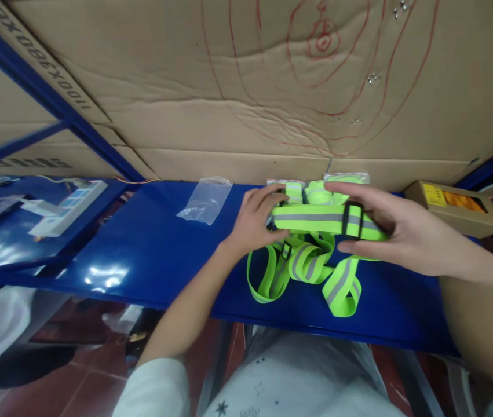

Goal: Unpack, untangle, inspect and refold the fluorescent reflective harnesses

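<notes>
Stretched between my hands is a neon yellow-green reflective strap (311, 218) with a grey stripe down its middle. My left hand (258, 217) grips its left end, where a dark fitting shows partly behind the fingers. A black slide buckle (353, 220) sits on the strap near my right hand (396, 229), whose thumb and fingers close round the right end. Below hang or lie loops of the same webbing (311, 263), with another small black buckle (287, 250) on them. Just behind the strap are plastic-bagged bundles of similar webbing (322, 191).
A clear plastic bag (207, 200) lies on the blue table (142, 243). At right stands a cardboard box (457, 208) with an orange window. A white power strip (70, 208) is on the left. Cardboard (163, 69) with red rings drawn on it backs the table.
</notes>
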`<state>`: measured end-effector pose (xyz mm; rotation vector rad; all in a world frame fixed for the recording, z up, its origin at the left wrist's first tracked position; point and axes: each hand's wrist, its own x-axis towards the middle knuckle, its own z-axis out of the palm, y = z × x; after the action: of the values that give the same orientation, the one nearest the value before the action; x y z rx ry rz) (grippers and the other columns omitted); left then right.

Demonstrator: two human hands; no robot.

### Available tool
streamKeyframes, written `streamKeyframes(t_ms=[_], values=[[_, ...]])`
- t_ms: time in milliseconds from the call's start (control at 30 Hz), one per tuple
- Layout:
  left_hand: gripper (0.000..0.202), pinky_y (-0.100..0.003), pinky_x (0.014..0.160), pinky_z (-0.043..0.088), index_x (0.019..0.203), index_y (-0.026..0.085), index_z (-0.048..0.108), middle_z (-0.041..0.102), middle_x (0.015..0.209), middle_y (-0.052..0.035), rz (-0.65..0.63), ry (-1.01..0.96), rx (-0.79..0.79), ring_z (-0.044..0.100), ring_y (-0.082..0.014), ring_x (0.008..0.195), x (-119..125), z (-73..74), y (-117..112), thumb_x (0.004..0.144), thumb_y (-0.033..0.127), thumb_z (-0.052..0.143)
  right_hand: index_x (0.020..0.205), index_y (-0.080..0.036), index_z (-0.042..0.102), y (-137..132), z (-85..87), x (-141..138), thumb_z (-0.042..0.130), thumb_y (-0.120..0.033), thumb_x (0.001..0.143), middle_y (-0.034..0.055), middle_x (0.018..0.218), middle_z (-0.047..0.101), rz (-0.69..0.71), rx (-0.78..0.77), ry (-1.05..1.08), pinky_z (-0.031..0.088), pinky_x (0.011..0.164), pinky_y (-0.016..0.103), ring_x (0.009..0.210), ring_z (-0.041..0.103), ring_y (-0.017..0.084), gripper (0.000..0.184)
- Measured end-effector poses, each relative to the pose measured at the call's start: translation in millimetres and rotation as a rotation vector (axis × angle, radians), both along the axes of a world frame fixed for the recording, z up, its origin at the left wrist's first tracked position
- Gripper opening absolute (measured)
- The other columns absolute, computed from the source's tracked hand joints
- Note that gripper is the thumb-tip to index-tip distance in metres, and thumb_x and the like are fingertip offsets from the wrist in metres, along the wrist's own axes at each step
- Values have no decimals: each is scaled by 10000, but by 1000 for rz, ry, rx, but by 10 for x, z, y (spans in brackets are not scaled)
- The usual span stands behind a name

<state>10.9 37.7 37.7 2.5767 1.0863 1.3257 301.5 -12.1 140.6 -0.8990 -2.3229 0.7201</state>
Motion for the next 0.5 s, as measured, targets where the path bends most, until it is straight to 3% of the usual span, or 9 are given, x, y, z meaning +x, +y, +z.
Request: streamKeyframes(t_ms=[167,367,500], values=[[561,-489,1141,394,1313,253,647,636,1436,-145,114,97,112,598,-351,1309,-229,130,54,805,445,785,1636,-337,421,-141,-49,440,705,-490,955,81,1473,656,-128,245,-210,638,986,534,1216,716,378,754],[540,-505,1080,433,1266,279,668,663,1382,-131,130,164,176,619,-366,1258,-258,258,-22,765,434,797,1480,-339,599,-346,-202,538,627,-445,1015,62,1265,763,-255,295,-249,647,795,418,987,784,308,478],[537,-528,1116,420,1327,256,643,607,1478,-156,65,284,118,576,-369,1348,-226,228,-6,805,333,742,1459,-287,590,-348,-418,460,679,-499,987,81,1354,729,-309,327,-234,625,924,427,1117,759,314,525]])
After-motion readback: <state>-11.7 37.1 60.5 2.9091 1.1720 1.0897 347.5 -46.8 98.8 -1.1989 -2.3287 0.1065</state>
